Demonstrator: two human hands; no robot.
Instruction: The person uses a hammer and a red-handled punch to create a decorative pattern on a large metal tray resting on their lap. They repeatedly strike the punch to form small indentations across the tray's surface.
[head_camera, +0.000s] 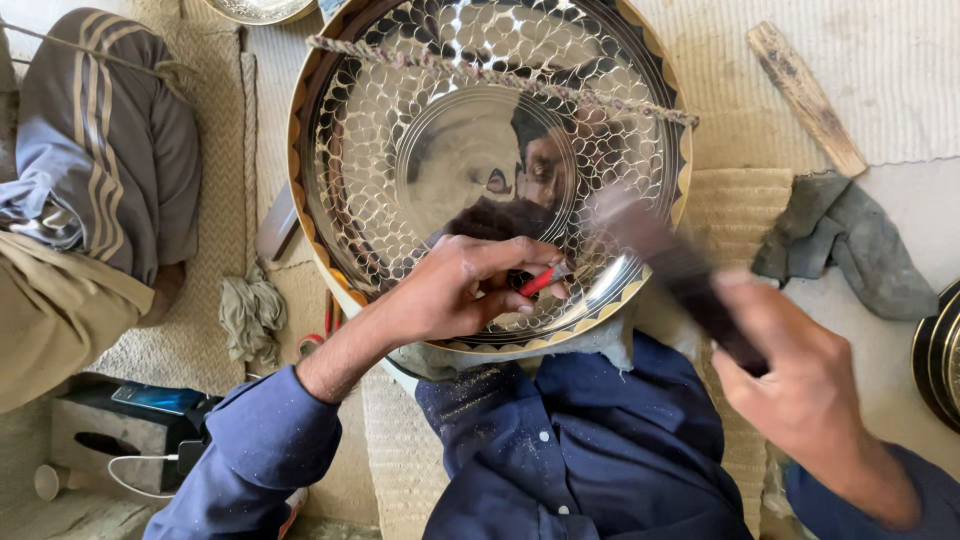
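The left hand (460, 290) is resting on the lower rim of a large shiny engraved metal tray (400, 150), its fingers pinched around a small red-handled tool (545, 278) whose tip is touching the metal. The tray is leaning against the person's lap, above the blue shirt (580, 440). The right hand (810, 390) is gripping a dark hammer (680, 270), blurred, probably mid-swing, just beside the tool. A grey rag (850, 245) and a wooden stick (805, 95) are lying on the floor mat (890, 60) to the right.
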